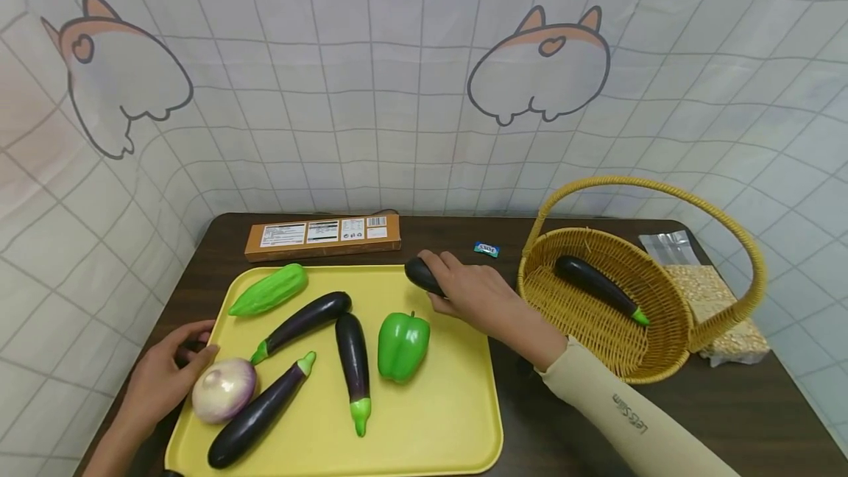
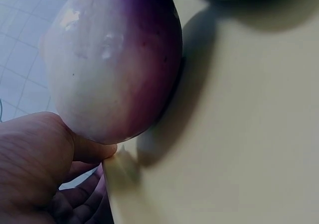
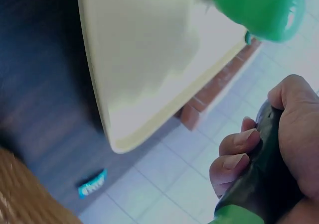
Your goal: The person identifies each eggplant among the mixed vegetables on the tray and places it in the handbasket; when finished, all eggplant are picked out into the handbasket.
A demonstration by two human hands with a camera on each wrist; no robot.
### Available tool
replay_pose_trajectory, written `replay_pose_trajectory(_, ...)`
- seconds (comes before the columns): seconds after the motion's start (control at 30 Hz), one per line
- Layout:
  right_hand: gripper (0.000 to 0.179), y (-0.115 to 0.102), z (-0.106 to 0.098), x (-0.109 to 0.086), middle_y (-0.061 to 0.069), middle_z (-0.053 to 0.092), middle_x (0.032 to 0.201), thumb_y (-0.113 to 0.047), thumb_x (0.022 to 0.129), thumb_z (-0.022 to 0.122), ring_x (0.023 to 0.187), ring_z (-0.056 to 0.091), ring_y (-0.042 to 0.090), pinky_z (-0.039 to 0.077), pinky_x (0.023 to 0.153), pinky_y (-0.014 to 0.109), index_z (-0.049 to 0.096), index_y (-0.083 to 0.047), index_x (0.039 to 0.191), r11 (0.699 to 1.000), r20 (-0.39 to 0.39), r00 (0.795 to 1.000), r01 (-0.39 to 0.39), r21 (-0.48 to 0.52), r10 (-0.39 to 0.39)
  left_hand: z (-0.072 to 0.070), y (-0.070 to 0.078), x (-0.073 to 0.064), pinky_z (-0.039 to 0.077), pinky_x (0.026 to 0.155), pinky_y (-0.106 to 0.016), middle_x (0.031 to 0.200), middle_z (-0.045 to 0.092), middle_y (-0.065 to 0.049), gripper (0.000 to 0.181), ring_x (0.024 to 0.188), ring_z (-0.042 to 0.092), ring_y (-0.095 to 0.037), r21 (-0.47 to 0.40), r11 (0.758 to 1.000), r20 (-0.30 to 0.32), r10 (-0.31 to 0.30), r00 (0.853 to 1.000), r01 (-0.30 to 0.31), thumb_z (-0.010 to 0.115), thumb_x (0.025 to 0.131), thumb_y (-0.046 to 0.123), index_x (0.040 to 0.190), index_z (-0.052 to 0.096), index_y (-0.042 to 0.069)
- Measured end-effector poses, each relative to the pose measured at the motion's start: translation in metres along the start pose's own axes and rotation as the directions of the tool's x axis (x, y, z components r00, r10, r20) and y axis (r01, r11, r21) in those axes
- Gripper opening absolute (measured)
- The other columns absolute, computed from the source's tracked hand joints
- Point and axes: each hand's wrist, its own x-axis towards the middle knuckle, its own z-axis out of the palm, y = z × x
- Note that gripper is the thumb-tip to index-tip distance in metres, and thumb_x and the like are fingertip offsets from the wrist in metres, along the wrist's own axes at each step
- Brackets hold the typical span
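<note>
My right hand [image 1: 473, 297] grips a dark purple eggplant [image 1: 420, 275] above the far right part of the yellow tray [image 1: 437, 418]; its green stem end shows in the right wrist view. With thumb on the rim and fingers beneath, my left hand [image 1: 159, 377] holds the tray's left edge. Close by that thumb sits a white and purple onion [image 1: 224, 390]. Also on the tray are three eggplants, one upper [image 1: 301, 324], one central [image 1: 351, 355] and one lower left [image 1: 258, 418]. A green bell pepper [image 1: 403, 347] and a bumpy light-green vegetable [image 1: 268, 291] lie there too.
Right of the tray stands a wicker basket [image 1: 570, 326] with a tall handle, one eggplant [image 1: 599, 285] inside. Beside it lies a clear bag of pale grains [image 1: 725, 308]. Behind the tray are a long brown box [image 1: 324, 238] and a small blue packet [image 1: 486, 249].
</note>
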Motion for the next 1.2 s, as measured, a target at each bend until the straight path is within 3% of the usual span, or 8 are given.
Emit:
replay_pose_trajectory(0.33,0.058,0.011,-0.039,-0.013,0.011,0.061,0.106,-0.029,0.100,0.072,0.049,0.046,0.013,0.045,0.043,0.032,0.047,-0.006,0.147,0.998,-0.068,0.998,0.002,-0.069,-0.007,-0.002,0.002,0.002,0.044,0.064,-0.024,0.117,0.067,-0.015,0.040,0.080,0.059,-0.003,0.003,1.000,0.007,0.000,1.000,0.000,0.074,0.102,0.018,0.137,0.065,0.001)
replay_pose_trajectory(0.57,0.062,0.026,-0.061,-0.030,0.014,0.060,0.109,-0.029,0.101,0.073,0.047,0.043,0.013,0.041,0.044,0.031,0.044,-0.005,0.151,1.000,-0.015,1.000,-0.014,-0.008,0.014,-0.001,0.000,0.001,0.045,0.064,-0.024,0.116,0.067,-0.014,0.040,0.080,0.060,-0.004,0.009,1.000,0.003,0.008,1.000,-0.008,0.074,0.102,0.020,0.136,0.066,0.001)
replay_pose_trajectory(0.97,0.059,0.058,-0.070,-0.076,0.013,0.061,0.106,-0.018,0.100,0.073,0.056,0.052,0.012,0.050,0.054,0.035,0.042,-0.010,0.150,0.979,0.030,0.990,-0.139,0.146,0.136,0.001,0.000,0.000,0.045,0.064,-0.025,0.116,0.067,-0.013,0.040,0.079,0.060,-0.003,0.018,1.000,0.013,-0.002,1.000,0.002,0.074,0.102,0.021,0.135,0.067,0.001)
replay_pose_trajectory(1.2,0.059,0.082,-0.075,-0.097,0.015,0.063,0.111,-0.018,0.100,0.071,0.061,0.054,0.016,0.050,0.056,0.037,0.043,-0.006,0.151,0.976,0.016,0.985,-0.174,0.131,0.173,0.000,-0.001,0.001,0.044,0.064,-0.024,0.117,0.067,-0.014,0.040,0.079,0.059,-0.002,0.026,1.000,0.004,-0.003,1.000,0.003,0.075,0.101,0.020,0.135,0.066,0.001)
